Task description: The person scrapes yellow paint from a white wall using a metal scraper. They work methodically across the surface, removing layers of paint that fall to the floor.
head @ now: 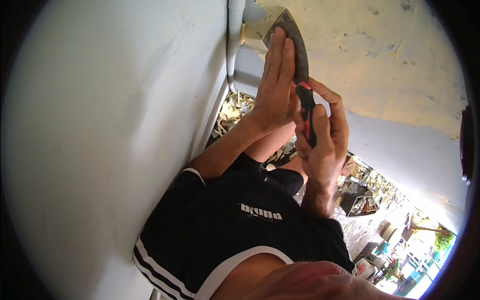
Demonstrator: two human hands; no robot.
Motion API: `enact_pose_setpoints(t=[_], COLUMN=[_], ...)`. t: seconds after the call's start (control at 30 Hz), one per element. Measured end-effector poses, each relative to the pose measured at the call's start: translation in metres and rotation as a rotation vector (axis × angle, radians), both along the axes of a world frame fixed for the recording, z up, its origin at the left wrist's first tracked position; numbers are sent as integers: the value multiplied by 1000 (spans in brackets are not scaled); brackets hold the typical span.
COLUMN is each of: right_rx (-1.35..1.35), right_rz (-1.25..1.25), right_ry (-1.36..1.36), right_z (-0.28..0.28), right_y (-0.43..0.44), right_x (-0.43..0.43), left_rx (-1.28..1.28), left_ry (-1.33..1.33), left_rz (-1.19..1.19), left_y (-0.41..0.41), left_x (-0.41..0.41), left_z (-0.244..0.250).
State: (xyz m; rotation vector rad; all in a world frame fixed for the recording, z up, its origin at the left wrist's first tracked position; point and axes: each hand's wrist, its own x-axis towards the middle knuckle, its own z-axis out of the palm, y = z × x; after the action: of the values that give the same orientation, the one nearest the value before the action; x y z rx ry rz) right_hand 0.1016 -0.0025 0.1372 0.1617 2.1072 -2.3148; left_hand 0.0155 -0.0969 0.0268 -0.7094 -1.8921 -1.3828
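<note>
My right hand point(324, 138) is closed around the black and red handle of a pointed metal trowel point(300, 56), with the index finger reaching towards the blade's base. The blade points up and away from me, in front of a wall with a rough, patchy yellowish surface point(375, 63). My left hand point(277, 71) lies with its fingers straight and flat against the blade; its thumb is partly hidden. Whether the blade touches the wall cannot be told.
A smooth pale wall point(93, 131) stands close on the left, with a white pipe point(235, 37) in the corner. Paint flakes point(232, 108) litter the floor around my legs. At lower right are a dark container point(360, 205) with flakes, a round pot point(388, 231) and plants.
</note>
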Motion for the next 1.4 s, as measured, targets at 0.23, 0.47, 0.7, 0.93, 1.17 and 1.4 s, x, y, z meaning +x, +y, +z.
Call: enact_pose_setpoints(t=[0.23, 0.47, 0.7, 0.93, 1.17, 1.4], right_rx=[52, 122, 113, 203, 89, 261], right_rz=[24, 39, 56, 140, 139, -48], right_ry=[10, 39, 9, 17, -65, -137], right_z=[3, 12, -13, -31, -42, -47], right_y=[2, -7, 6, 8, 5, 54], right_x=[-11, -31, -18, -26, -34, 16], left_rx=[-13, 22, -2, -46, 6, -114], left_ry=[-15, 46, -48, -108, -167, -241], left_rz=[69, 183, 104, 77, 86, -190], left_y=[-5, -5, 3, -4, -3, 28], left_x=[-9, -20, -3, -1, 0, 33], left_z=[6, 20, -13, -44, -46, -62])
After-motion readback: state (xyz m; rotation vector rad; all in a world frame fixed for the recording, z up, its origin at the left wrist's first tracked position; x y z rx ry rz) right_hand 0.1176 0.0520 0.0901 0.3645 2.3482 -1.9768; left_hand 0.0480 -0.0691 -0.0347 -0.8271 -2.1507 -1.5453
